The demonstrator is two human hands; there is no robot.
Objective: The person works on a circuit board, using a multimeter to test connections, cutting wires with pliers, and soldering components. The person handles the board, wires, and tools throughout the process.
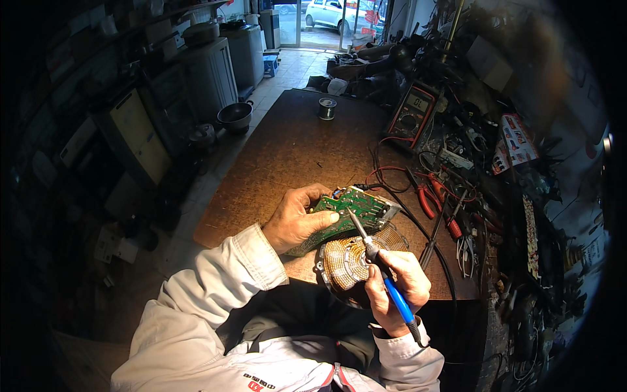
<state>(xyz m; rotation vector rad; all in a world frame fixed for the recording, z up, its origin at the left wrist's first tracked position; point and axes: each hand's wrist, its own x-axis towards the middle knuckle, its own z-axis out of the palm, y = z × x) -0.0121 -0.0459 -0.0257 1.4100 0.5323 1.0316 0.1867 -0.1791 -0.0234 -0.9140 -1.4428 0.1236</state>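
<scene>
My left hand [297, 217] grips a green circuit board [366, 208] by its left side, thumb on the upper face. The board is tilted, held above the near part of the table. In my right hand [400, 282] is a blue-handled soldering iron [396, 298]; its metal tip points up and left and reaches the board's face. Whether the tip touches a joint is too small to tell. Under the board and the iron lies a round, coil-like disc [346, 261] with copper-coloured rings, partly covered by both.
A solder spool [327, 109] stands at the table's far end. On the right are a multimeter [414, 116], red-handled pliers [428, 198], black and red leads, and more hand tools. Scrap parts crowd the right side. A pot [236, 116] sits left of the brown table [287, 150].
</scene>
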